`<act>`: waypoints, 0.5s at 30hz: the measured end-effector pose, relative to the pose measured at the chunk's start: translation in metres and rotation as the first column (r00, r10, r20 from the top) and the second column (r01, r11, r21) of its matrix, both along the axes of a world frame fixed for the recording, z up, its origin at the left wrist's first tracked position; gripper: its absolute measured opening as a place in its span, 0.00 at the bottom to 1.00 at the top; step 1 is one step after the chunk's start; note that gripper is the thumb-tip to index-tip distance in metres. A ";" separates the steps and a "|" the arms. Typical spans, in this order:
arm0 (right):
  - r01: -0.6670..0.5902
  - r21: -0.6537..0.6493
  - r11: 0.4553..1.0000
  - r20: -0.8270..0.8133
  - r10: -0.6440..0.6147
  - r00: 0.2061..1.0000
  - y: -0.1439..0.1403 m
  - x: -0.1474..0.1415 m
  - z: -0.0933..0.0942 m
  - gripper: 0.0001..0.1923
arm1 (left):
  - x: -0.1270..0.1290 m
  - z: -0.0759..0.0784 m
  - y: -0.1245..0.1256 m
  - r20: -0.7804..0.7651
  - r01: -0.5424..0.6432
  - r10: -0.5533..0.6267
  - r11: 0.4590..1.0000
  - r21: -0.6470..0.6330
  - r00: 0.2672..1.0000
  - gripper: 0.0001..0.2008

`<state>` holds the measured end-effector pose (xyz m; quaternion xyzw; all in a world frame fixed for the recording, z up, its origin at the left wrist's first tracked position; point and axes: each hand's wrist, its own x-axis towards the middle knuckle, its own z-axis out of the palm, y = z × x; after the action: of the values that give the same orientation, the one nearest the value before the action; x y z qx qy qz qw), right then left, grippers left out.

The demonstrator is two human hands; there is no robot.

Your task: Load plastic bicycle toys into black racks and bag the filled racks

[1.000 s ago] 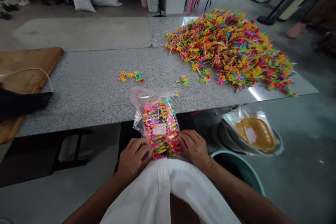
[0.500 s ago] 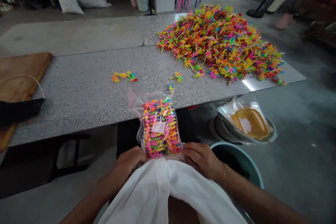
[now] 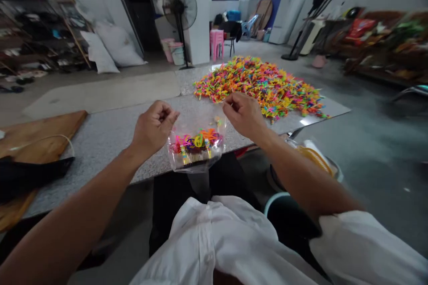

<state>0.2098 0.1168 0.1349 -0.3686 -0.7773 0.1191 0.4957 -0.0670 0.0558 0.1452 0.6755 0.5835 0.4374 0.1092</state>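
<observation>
A clear plastic bag [image 3: 197,167] hangs between my hands at the table's front edge, with small bright plastic pieces [image 3: 199,141] in its lower part. My left hand [image 3: 155,125] pinches the bag's upper left corner. On the opposite upper corner, the fingers of my right hand [image 3: 243,113] are closed. Behind my right hand, a big heap of colourful plastic pieces [image 3: 257,80] covers the far right of the speckled grey table [image 3: 110,142]. The pieces look like small toys; their exact kind is too small to make out.
A wooden board [image 3: 50,129] with a black item [image 3: 33,171] on it lies at the table's left. To my right on the floor are a teal bucket [image 3: 272,202] and a tub with a yellow basket [image 3: 317,158]. A standing fan [image 3: 180,6] is beyond the table.
Both hands have risen from my lap to above the table edge, lifting the bag by its top corners. The bag has tipped upright, and the view has tilted up, showing more of the room.
</observation>
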 end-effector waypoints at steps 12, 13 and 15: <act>0.169 -0.202 0.965 -0.270 -0.221 0.937 -0.009 0.077 -0.006 0.22 | 0.065 0.057 0.057 0.101 0.466 -0.456 0.848 -0.251 0.884 0.15; 0.181 -0.216 0.960 -0.278 -0.238 0.931 -0.011 0.083 -0.006 0.23 | 0.077 0.059 0.061 0.107 0.480 -0.468 0.843 -0.242 0.877 0.14; 0.188 -0.251 0.950 -0.276 -0.256 0.926 -0.021 0.095 -0.006 0.26 | 0.106 0.063 0.066 0.119 0.487 -0.472 0.848 -0.210 0.873 0.13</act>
<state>0.3049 0.0956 0.1290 -0.4844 -0.6262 0.2025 0.5764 0.0387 0.1217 0.2084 0.7679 0.4399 0.3458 0.3119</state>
